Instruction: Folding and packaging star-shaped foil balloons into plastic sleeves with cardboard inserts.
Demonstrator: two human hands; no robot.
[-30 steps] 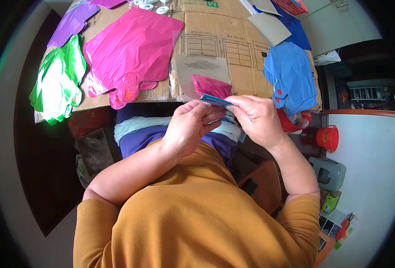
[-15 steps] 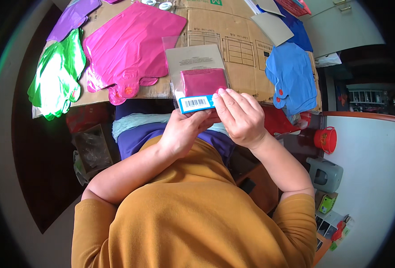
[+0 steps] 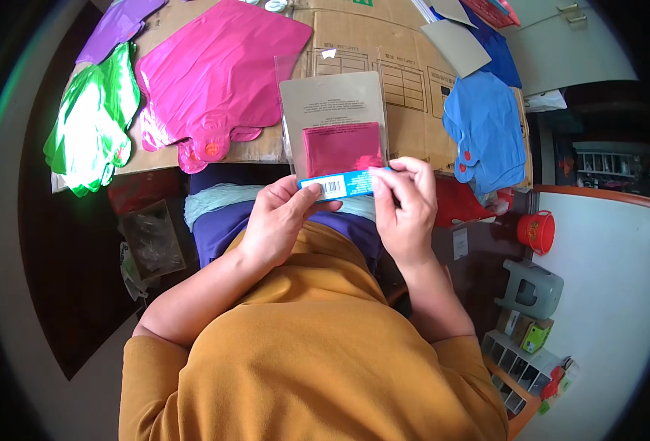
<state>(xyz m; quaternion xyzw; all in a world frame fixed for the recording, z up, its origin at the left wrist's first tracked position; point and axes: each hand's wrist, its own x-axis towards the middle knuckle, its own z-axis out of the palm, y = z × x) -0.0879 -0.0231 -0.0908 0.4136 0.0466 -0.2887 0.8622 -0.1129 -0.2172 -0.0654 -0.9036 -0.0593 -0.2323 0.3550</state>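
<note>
While both hands grip its lower edge, the clear plastic sleeve holding a grey card and a folded magenta foil balloon [image 3: 334, 125] stands upright just above the fingertips. The left hand [image 3: 277, 220] has thumb and fingers closed on the blue strip at the packet's lower left corner; the right hand [image 3: 406, 206] has its fingers curled together over the strip's right end, pinching it. Beyond the fingers, past the packet's top, lies the flattened brown cardboard sheet [image 3: 406, 81]. Far to the left of the left fingers rest a large flat magenta foil balloon [image 3: 215, 73], a crumpled green foil balloon [image 3: 94, 132] and a purple foil balloon [image 3: 116, 26]. To the right of the right fingers lies a blue foil balloon [image 3: 486, 128], with a small red bucket [image 3: 536, 231] lower right.
</note>
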